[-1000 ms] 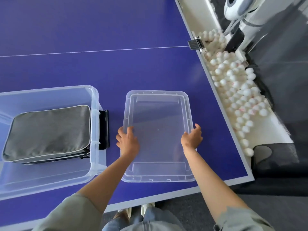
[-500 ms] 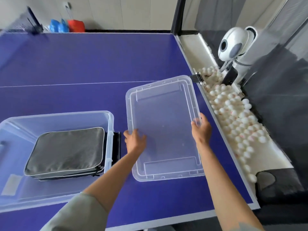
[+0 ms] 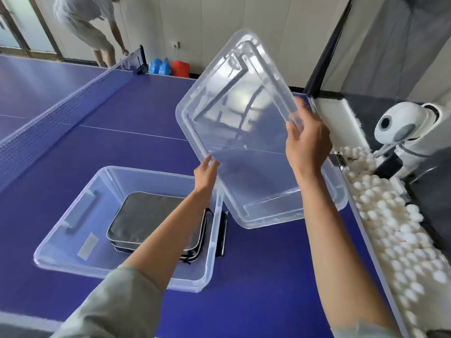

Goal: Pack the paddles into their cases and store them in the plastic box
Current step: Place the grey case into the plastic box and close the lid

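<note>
A clear plastic lid [image 3: 246, 123] is tilted up in the air above the blue table, its near end low. My left hand [image 3: 206, 173] grips its left long edge and my right hand [image 3: 306, 140] grips its right long edge. To the left and below stands the open clear plastic box [image 3: 73, 230] on the table. Inside it lie grey zipped paddle cases [image 3: 146, 215], stacked, partly hidden by my left forearm. A black latch [image 3: 223, 231] hangs on the box's right side.
The table-tennis net [image 3: 61, 106] crosses the blue table [image 3: 134, 123] at left. A tray of several white balls [image 3: 395, 230] runs along the table's right edge beside a white ball machine [image 3: 402, 128]. A person [image 3: 90, 28] bends at the far end.
Both hands have lifted the lid off the table and tilted its far end upward. The view has swung up and left, so the box now sits nearer the middle.
</note>
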